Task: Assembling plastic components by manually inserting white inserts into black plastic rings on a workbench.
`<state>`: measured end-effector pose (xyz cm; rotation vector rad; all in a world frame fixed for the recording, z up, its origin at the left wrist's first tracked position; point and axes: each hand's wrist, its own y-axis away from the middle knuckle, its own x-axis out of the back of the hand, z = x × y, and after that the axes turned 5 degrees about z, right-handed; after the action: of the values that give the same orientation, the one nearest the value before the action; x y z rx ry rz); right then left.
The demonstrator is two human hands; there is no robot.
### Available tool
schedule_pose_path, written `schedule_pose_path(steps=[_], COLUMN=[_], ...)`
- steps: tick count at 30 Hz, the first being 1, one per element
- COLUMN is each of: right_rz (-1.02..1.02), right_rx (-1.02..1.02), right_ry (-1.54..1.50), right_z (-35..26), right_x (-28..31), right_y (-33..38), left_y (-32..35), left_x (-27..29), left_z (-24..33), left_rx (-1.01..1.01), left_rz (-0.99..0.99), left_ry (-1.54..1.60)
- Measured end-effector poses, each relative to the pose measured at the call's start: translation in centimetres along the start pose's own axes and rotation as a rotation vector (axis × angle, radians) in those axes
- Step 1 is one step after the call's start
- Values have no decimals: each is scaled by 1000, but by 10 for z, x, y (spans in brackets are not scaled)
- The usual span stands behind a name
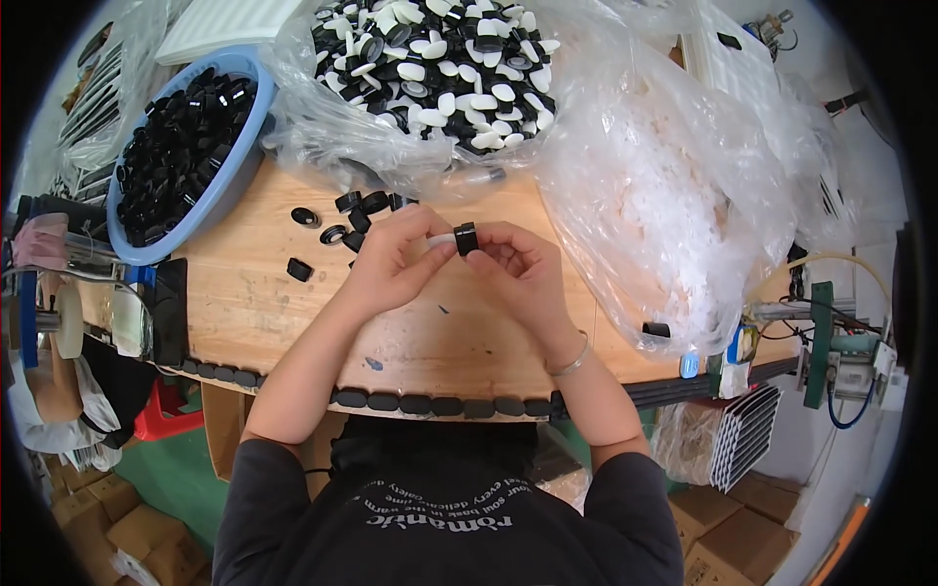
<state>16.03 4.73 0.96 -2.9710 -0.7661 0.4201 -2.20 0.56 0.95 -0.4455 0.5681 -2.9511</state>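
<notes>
Over the middle of the wooden table [391, 332], my two hands meet at one small part. My left hand [399, 256] pinches a white oval piece [442, 239] between thumb and fingers. Its far end meets a black ring-shaped cap [466, 238], which my right hand [518, 269] grips with thumb and forefinger. Whether the white piece sits inside the cap or only touches it, I cannot tell. Several loose black caps [300, 270] lie to the left of and beyond my left hand; that hand partly hides some of them.
A blue basin [256, 107] of black caps stands at left. Behind my hands, a clear bag [327, 146] holds mixed black and white parts. At right, another clear bag [576, 210] contains small white pieces; a black cap [656, 329] lies by its near edge. A person's arm [63, 391] shows far left.
</notes>
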Motion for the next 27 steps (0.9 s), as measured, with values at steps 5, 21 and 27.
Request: schedule_pose_path(steps=[5,21,27], right_rz=[20,37,47], right_rx=[71,17,126], right_ry=[128,112,266], right_z=[2,0,3], right_x=[1,0,1], right_y=[2,-1,-2], left_y=[0,3,2], left_x=[0,-1,-2], left_z=[-2,-2,-4], left_rx=[-21,42,52], left_rz=[-32,19,-3], left_ry=[27,-56,-74])
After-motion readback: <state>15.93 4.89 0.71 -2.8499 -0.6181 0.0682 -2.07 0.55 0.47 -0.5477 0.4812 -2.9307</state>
